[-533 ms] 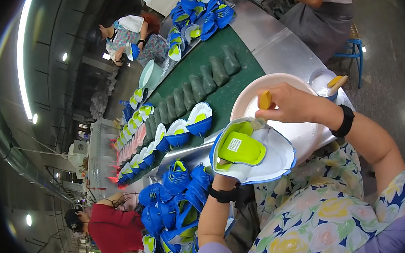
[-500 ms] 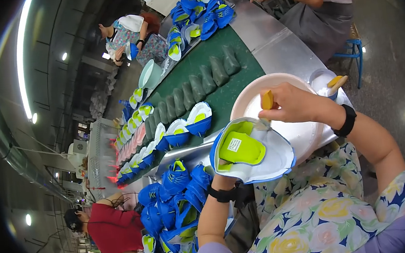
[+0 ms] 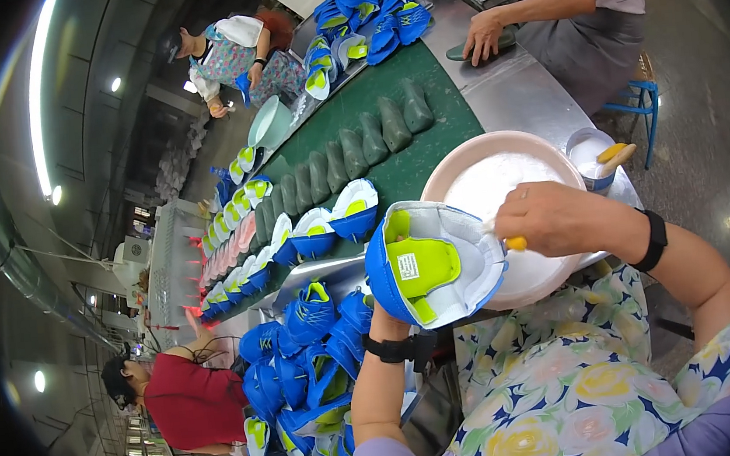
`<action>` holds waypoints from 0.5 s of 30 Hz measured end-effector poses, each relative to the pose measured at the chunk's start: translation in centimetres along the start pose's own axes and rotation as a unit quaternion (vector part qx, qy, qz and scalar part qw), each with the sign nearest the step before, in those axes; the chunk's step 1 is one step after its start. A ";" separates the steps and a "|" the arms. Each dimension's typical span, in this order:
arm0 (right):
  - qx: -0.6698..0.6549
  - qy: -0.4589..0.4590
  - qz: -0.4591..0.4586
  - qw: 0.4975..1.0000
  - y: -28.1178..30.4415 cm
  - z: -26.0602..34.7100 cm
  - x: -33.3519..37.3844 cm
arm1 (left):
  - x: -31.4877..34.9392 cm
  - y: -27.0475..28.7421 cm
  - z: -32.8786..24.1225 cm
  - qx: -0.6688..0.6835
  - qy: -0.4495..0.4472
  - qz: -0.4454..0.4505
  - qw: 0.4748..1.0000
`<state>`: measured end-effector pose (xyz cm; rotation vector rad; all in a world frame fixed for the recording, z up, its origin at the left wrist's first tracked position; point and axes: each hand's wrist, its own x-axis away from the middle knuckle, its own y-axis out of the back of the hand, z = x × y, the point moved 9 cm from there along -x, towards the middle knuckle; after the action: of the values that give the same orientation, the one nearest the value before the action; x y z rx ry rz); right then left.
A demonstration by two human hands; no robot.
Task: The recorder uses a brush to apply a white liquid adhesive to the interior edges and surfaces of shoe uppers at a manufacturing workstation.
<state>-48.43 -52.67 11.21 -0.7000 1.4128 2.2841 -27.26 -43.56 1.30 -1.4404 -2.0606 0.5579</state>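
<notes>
A blue shoe upper [image 3: 486,297] with white lining and a lime-green tongue is propped up at the middle, its inside facing me. My left hand [image 3: 388,312] grips it from beneath and behind, its fingers mostly hidden by the upper. Between the closed fingers of my right hand [image 3: 549,221] is a small brush [image 3: 516,243] with a yellow handle end. Its pale bristles meet the white lining near the upper's right edge. Just behind and under my right hand lies a pale pink basin [image 3: 440,166] containing white liquid.
Right of the basin, a cup [image 3: 586,152] holds another brush [image 3: 615,156]. A green conveyor [image 3: 444,88] carries dark lasts [image 3: 334,165] and blue uppers [image 3: 355,211]. Piled uppers [image 3: 299,366] lie left of my left arm. Co-workers sit at far left, lower left and upper right.
The upper has shifted slightly left and turned. My right hand has moved down and right, the brush handle now pointing downward. Items on the conveyor have slid slightly left.
</notes>
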 end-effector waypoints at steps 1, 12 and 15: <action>0.024 -0.035 0.020 0.999 -0.4 -0.9 0.5 | 0.0 0.5 -0.1 -0.022 0.003 -0.027 0.999; -0.095 -0.318 -0.075 0.940 0.9 -6.9 -2.5 | -0.2 0.3 -0.7 -0.026 -0.033 0.047 0.998; -0.131 -0.405 -0.088 0.901 0.8 -8.5 0.5 | -1.8 4.4 -3.4 -0.040 -0.051 -0.034 0.997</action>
<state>-47.40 -60.61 8.30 0.0910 0.6288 2.2180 -21.45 -43.69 0.73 -1.4059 -2.2261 0.5377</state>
